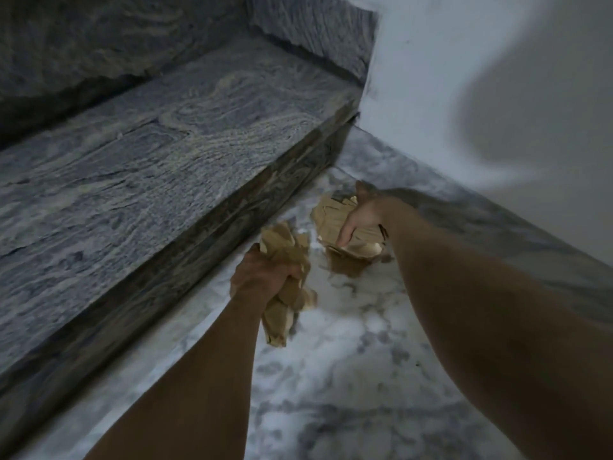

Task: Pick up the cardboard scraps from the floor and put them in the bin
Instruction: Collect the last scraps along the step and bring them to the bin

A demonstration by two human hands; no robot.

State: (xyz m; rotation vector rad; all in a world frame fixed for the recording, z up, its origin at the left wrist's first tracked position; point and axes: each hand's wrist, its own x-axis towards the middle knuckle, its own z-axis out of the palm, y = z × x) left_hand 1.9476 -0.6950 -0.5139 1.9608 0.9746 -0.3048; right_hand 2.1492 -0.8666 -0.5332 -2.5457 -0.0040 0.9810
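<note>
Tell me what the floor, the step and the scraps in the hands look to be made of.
Floor: likely polished marble, white with grey veins, glossy enough to reflect the scraps. Step: grey stone, probably granite, swirled grain, duller finish. Scraps in the left hand and under the right hand: tan, creased, matte, apparently thin cardboard or kraft paper.

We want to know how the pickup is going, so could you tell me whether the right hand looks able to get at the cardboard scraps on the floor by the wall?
Probably yes: the right hand is already on the floor scraps, nothing blocking it.
</note>
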